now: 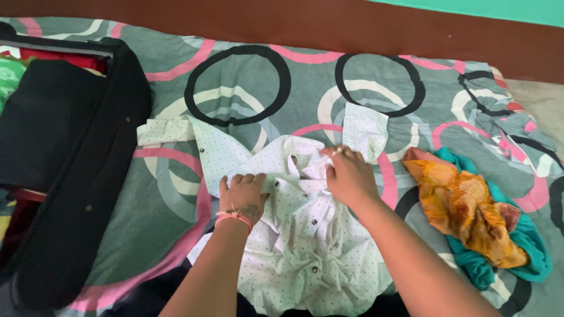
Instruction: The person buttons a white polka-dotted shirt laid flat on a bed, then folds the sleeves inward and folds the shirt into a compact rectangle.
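Head view. Open black suitcase at left on the bed; inside it a black folded item, with red and green cloth at its upper edge. The case is cut off by the left frame edge, so the rest of its contents cannot be made out.

White dotted shirt lies crumpled at centre on the patterned bedsheet, one sleeve spread left toward the suitcase. Left hand lies flat on the shirt, fingers spread, palm down, holding nothing. Right hand rests at the collar area, fingers curled and pinching the fabric.

Orange cloth sits on a teal cloth, bunched just right of the shirt, apart from both hands. Brown headboard runs along the top.

The lower shirt hem is hidden by the forearms.
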